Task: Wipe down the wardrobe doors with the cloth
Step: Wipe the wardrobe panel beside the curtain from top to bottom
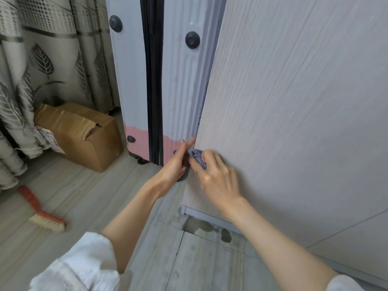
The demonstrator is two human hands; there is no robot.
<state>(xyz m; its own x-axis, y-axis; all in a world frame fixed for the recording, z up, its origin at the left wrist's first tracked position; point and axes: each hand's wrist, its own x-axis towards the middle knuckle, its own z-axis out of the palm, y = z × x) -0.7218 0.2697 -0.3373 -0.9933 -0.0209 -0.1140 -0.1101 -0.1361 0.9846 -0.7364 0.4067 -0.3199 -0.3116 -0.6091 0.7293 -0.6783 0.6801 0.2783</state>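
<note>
One cloth (197, 158), purple, bunched in your right hand (218, 179), pressed low against the wardrobe door (294, 112) at its left edge. Your left hand (174, 166) curls around that edge at nine o'clock of the cloth. One cardboard box (84, 135), one red brush (45, 215) on the floor (88, 196) at eight o'clock. No readable writing.

Suitcase (134, 80) tight vs door (294, 101) edge
</note>
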